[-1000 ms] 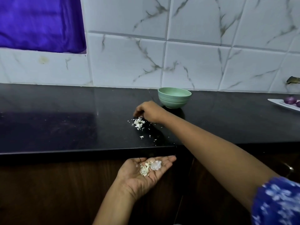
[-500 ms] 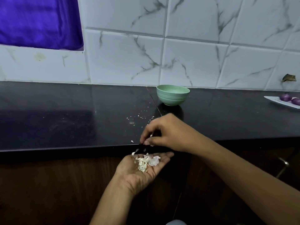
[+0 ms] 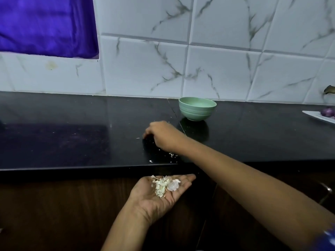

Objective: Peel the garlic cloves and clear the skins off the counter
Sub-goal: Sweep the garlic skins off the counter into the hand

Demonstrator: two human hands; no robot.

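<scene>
Desk (image 3: 72, 134) at mid-frame shows few flecks (image 3: 171, 155); flat-open left grip (image 3: 154, 200) carries most skins (image 3: 161, 186), while right grip (image 3: 164, 135) is curled, hold unclear.

Purple cloth (image 3: 45, 24) hangs upper left, marbled wall tiles (image 3: 226, 69) run behind, purple onions (image 3: 327, 112) sit on a white plate (image 3: 312, 115) far right.

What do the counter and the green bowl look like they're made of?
The counter looks like polished black stone, perhaps granite: glossy, it mirrors the green bowl. That bowl looks matte with ribbed sides, probably plastic or fibre composite.
</scene>
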